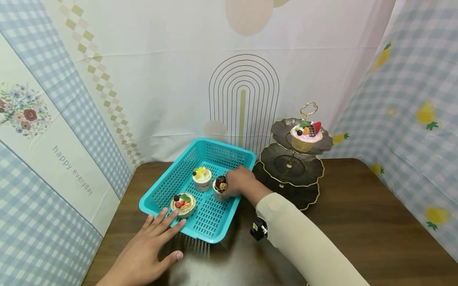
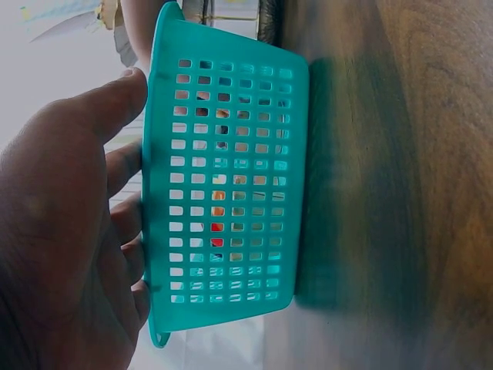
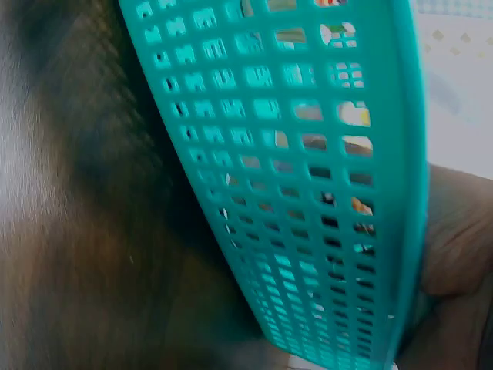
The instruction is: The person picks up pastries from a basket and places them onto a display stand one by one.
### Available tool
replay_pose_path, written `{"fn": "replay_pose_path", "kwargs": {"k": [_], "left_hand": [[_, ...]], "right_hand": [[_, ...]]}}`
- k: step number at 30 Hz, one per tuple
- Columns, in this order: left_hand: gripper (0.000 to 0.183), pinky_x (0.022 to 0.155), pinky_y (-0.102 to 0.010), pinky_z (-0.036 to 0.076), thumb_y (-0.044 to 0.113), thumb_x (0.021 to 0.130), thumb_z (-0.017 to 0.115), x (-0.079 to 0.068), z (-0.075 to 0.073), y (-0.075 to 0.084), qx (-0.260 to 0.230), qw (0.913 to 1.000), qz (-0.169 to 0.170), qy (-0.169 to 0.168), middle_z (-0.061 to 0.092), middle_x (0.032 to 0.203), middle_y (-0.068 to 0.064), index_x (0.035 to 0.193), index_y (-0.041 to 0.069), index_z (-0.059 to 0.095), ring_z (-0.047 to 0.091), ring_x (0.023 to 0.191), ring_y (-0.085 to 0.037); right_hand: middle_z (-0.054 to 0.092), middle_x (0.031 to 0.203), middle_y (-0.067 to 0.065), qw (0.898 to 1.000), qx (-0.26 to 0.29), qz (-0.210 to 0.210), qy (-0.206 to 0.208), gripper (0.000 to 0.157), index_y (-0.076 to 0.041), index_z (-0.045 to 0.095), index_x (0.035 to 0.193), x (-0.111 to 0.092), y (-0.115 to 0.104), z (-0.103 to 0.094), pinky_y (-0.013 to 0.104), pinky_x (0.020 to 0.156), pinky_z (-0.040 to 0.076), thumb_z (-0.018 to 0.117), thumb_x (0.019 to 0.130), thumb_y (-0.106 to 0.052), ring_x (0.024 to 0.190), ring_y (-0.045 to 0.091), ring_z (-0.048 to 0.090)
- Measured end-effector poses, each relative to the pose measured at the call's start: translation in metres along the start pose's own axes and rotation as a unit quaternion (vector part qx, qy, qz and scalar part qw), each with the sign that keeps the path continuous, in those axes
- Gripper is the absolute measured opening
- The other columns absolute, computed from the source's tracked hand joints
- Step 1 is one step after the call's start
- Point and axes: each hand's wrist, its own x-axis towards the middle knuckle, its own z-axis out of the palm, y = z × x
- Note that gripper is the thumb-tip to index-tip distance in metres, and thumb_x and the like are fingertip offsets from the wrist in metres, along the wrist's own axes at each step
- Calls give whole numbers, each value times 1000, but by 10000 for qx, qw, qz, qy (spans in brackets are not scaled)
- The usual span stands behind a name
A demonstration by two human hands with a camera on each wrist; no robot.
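A turquoise plastic basket (image 1: pixel 223 232) holds several cupcakes. My right hand (image 1: pixel 240 182) reaches over its right side and grips a chocolate-topped cupcake (image 1: pixel 220 185) with a nut on it; the fingertips are largely hidden. To that cupcake's left stands a cream-topped cupcake (image 1: pixel 202 178) with yellow fruit. Nearest to my left hand (image 1: pixel 148 242) is a cupcake (image 1: pixel 183 205) with strawberry, a dark berry and a green leaf. The left fingers (image 1: pixel 166 222) are straight and spread, lying at the basket's near rim. In the left wrist view, these fingertips meet the rim (image 2: pixel 158 193).
To the basket's right, close to it, stands a three-tier dark stand (image 1: pixel 291 169) with gold edges and a gold top handle (image 1: pixel 309 109). A pink-cream cupcake (image 1: pixel 304 139) sits on its top tier. Patterned cloths hang behind and beside the wooden table (image 1: pixel 358 222).
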Motion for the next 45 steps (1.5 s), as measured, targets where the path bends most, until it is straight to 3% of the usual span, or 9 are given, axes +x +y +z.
{"fn": "replay_pose_path", "kwargs": {"k": [5, 10, 15, 20, 25, 31, 39, 45], "left_hand": [[70, 125, -28, -7, 54, 94, 70, -1, 2, 2, -42, 10000, 2, 32, 35, 164, 0, 156, 31, 47, 23, 153, -29], [69, 125, -28, -6, 54, 94, 70, -1, 2, 4, -48, 9999, 22, 97, 36, 163, 0, 155, 28, 49, 24, 153, -29], [70, 124, -26, -8, 53, 93, 71, -2, 2, 4, -8, 9999, 45, 149, 35, 164, -1, 155, 28, 49, 25, 153, -30], [70, 124, -26, -8, 53, 93, 71, -1, 1, 5, -1, 9998, 60, 170, 36, 163, -1, 154, 27, 50, 24, 153, -31], [70, 125, -27, -7, 54, 94, 70, -1, 0, 4, -5, 9999, 14, 114, 35, 164, 0, 155, 29, 48, 24, 153, -30], [70, 125, -28, -6, 56, 94, 68, -1, -1, 4, -5, 10000, -53, 63, 35, 164, 1, 156, 31, 47, 23, 154, -29], [70, 126, -30, -4, 56, 94, 69, 0, 0, 3, 55, 9999, -11, 106, 36, 163, 0, 156, 31, 47, 24, 153, -30], [71, 125, -28, -6, 56, 94, 69, 0, -1, 3, 77, 9999, 14, 99, 37, 163, -1, 156, 33, 45, 24, 153, -30]], "right_hand": [[65, 92, 0, 9994, -264, 184, 110, 60, -16, 71, 112, -1, -8, 7, 48, 98, 45, 81, 77, -63, 98, 26, 55], [63, 88, -1, 9986, -238, 341, 335, 55, -19, 71, 110, 1, -9, 11, 47, 95, 44, 79, 77, -63, 92, 25, 54], [64, 89, -1, 9978, 172, 380, 517, 54, -19, 70, 106, 4, -7, 9, 47, 98, 44, 78, 77, -63, 90, 24, 57], [68, 101, 2, 9916, 928, 367, 821, 65, -14, 67, 119, 3, -3, 6, 46, 93, 52, 81, 75, -61, 91, 23, 63], [66, 120, 10, 9701, 2204, 196, 993, 81, -7, 54, 142, -3, 3, -1, 44, 83, 58, 85, 79, -48, 102, 27, 65], [61, 130, 16, 9352, 3334, -50, 1191, 84, -4, 46, 149, -10, 13, -10, 46, 87, 58, 86, 82, -37, 113, 31, 62], [60, 130, 15, 9017, 4019, -229, 1579, 82, -4, 46, 149, -20, 25, -16, 44, 90, 57, 87, 84, -34, 114, 29, 62], [63, 126, 10, 8902, 4183, -291, 1783, 80, -6, 53, 144, -38, 35, -26, 40, 83, 59, 88, 81, -43, 112, 26, 62]]}}
